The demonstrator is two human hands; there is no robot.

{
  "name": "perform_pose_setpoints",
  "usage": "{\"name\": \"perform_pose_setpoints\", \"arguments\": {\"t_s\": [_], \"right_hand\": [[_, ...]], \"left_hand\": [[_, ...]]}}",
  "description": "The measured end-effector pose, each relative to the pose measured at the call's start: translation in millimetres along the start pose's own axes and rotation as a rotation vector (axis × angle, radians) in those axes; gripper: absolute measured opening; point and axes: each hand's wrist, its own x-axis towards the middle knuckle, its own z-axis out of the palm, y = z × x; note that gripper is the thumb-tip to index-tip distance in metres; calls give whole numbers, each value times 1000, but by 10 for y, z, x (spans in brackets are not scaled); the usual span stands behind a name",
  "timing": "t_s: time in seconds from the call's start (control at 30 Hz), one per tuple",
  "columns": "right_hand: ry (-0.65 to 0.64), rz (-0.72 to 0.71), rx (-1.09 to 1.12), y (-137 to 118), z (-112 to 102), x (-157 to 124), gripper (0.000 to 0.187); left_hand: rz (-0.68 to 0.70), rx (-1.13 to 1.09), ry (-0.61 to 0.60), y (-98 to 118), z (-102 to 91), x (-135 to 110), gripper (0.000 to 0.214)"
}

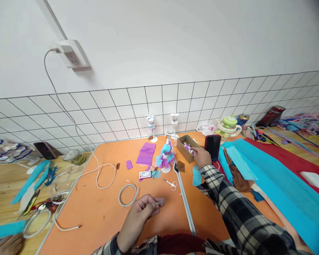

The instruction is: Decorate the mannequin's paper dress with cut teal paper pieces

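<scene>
My left hand (145,211) is closed in a pinch above the orange table, a small pale sliver (161,202) showing at its fingertips. Fingers drawn together, my right hand (202,156) reaches over the near right side of a small cardboard box (184,151). White and purple bits (188,147) lie inside that box; whatever the right fingertips pinch is hidden. Left of the box stands a mini dress form (166,156) in a blue and purple crepe-paper dress. Small scissors (171,184) rest between my hands. A tape roll (127,195) lies beyond my left hand.
Two mini dress forms (151,124) stand by the tiled wall. Purple paper (146,153) and a small white box (145,174) lie left of centre. A phone (212,146), a lidded jug (228,127) and blue crepe paper (279,177) are right. Another person's hand (9,245) shows lower left.
</scene>
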Motion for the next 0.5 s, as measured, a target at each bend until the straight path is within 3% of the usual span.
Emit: {"name": "perform_pose_setpoints", "arguments": {"t_s": [0.2, 0.5], "right_hand": [[-113, 20, -18, 5, 20, 33, 37], [-208, -23, -4, -75, -7, -16, 24]], "left_hand": [[6, 6, 1, 16, 10, -15, 28], [-10, 12, 23, 27, 44, -12, 29]]}}
